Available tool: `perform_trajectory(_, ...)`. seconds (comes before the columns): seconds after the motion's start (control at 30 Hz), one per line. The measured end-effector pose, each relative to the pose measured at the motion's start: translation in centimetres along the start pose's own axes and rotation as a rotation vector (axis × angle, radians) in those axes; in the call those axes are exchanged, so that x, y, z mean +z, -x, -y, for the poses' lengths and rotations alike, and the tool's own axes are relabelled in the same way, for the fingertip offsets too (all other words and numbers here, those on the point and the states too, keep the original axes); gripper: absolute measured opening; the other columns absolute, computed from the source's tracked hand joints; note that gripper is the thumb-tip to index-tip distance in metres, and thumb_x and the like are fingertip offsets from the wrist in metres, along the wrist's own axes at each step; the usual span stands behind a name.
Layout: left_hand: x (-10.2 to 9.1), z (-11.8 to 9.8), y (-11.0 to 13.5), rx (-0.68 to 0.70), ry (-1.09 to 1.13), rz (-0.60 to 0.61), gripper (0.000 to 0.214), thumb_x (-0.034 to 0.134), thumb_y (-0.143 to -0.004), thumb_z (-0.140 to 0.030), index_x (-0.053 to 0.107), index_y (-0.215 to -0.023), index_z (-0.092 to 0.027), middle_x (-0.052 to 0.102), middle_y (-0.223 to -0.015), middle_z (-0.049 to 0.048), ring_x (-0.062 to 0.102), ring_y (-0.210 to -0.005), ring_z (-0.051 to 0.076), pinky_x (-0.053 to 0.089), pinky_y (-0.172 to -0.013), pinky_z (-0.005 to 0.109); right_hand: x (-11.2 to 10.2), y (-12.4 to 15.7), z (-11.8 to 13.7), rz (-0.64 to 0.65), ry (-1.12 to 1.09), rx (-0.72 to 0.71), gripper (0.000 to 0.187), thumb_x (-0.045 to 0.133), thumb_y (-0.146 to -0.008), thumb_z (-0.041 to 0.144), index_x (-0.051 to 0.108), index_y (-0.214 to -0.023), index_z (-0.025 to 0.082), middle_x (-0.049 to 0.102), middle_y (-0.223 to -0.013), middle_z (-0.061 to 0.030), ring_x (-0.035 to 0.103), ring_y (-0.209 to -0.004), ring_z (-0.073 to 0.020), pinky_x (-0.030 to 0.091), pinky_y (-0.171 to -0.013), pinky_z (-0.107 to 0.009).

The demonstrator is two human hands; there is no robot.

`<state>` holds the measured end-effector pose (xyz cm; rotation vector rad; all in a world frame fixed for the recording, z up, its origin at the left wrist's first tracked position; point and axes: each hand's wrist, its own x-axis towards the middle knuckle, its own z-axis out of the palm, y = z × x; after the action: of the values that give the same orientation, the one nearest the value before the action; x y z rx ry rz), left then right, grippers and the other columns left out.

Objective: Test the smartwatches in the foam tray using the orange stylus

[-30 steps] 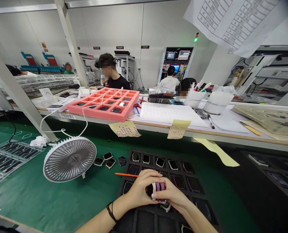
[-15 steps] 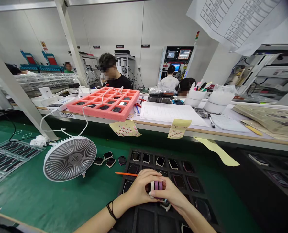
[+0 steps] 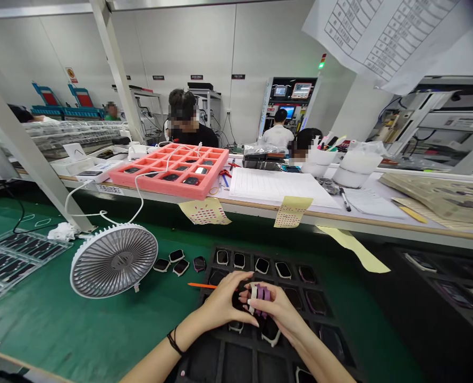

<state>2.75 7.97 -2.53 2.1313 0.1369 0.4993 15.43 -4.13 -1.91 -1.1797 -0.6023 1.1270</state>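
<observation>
Head view: I'm looking down at both hands.
Left grip (image 3: 220, 308): clamped on the dark side of the watch (image 3: 259, 298).
Right grip (image 3: 280, 314): clamped on its white-and-purple band.
Watch: I hold it just above the black tray (image 3: 200, 367).
Beside: orange stick (image 3: 201, 285), just left of my left grip.

a green anti-static mat (image 3: 53, 324) tops the bench, and on it lie a black foam tray (image 3: 212, 364) of watch-shaped pockets, a white desk fan (image 3: 113, 260) tilted up, a few loose watch cases (image 3: 176, 263) and a clear tray of dark panels (image 3: 13, 260).
</observation>
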Motion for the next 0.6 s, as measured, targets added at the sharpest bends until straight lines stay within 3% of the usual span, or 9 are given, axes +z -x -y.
perform_trajectory(0.1,-1.3,0.2,0.0,-0.055,-0.087,0.013,0.035,0.062,-0.082,-0.040,0.058,-0.112,-0.022,0.060,-0.114,0.0080,0.053,-0.110,0.022,0.041,-0.096,0.036,-0.6,-0.2,0.5,-0.047,0.011,-0.034,0.044,0.085,-0.052,0.030,0.070,-0.089,0.012,0.074,-0.082,-0.0123,0.070,-0.079,-0.0298,0.050,-0.082,-0.047)
perform_trajectory(0.17,-1.5,0.6,0.1,-0.087,-0.213,0.030,0.018,0.056,-0.087,-0.032,0.062,-0.100,-0.021,0.063,-0.105,0.0050,0.055,-0.103,0.021,0.043,-0.091,0.035,-1.0,-0.3,0.9,-0.068,-0.001,-0.039,0.044,0.086,-0.052,0.030,0.070,-0.089,0.012,0.074,-0.084,-0.0129,0.070,-0.082,-0.0307,0.050,-0.084,-0.048)
perform_trajectory(0.4,0.1,1.6,0.1,-0.108,-0.669,0.064,0.008,0.055,-0.085,-0.013,0.060,-0.087,-0.019,0.061,-0.093,0.0026,0.056,-0.091,0.021,0.045,-0.079,0.033,-2.1,-1.0,1.3,-0.122,-0.041,-0.049,0.045,0.087,-0.049,0.030,0.071,-0.087,0.014,0.075,-0.086,-0.0124,0.068,-0.091,-0.0339,0.051,-0.085,-0.047)
perform_trajectory(0.6,-0.1,1.3,0.5,-0.202,-0.828,-0.052,0.011,0.059,-0.084,-0.024,0.053,-0.089,-0.017,0.055,-0.098,0.0077,0.053,-0.092,0.025,0.046,-0.075,0.035,-2.1,-1.1,0.8,-0.111,-0.036,-0.067,0.045,0.087,-0.050,0.030,0.070,-0.088,0.013,0.075,-0.086,-0.0124,0.068,-0.092,-0.0334,0.052,-0.085,-0.046)
